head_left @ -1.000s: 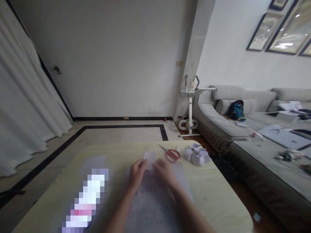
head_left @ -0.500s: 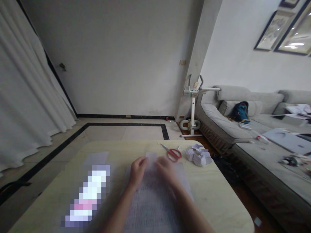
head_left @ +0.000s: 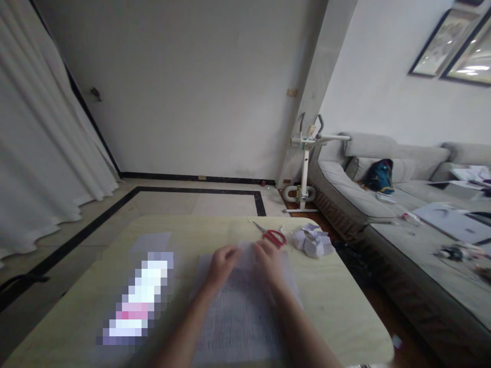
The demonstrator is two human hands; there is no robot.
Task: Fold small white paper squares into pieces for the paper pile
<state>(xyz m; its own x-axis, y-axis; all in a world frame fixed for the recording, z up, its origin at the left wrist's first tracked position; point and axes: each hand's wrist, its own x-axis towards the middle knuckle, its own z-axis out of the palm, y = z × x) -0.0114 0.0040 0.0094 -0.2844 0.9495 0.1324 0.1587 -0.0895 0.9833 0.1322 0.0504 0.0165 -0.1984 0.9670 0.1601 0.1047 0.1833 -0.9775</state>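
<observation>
A small piece of white paper (head_left: 246,252) is pinched between my two hands, over the top part of a large printed sheet (head_left: 241,317) that lies on the table. My left hand (head_left: 223,265) is closed on its left edge. On its right edge my right hand (head_left: 267,260) is closed too, fingers slightly blurred. Just beyond my right hand lies a pair of scissors with red handles (head_left: 275,237), blades pointing away to the left. Crumpled white paper (head_left: 312,240) sits to the right of the scissors.
The pale wooden table (head_left: 337,306) has rounded corners. At its left lie a blurred-out, pixelated bright object (head_left: 140,296) and a flat piece of paper (head_left: 150,241). A grey sofa (head_left: 406,245) stands to the right, and a white exercise machine (head_left: 305,168) beyond the table.
Both hands have shifted slightly to the right with the small paper, which now looks lower and more tilted between them. The camera view has moved a little.
</observation>
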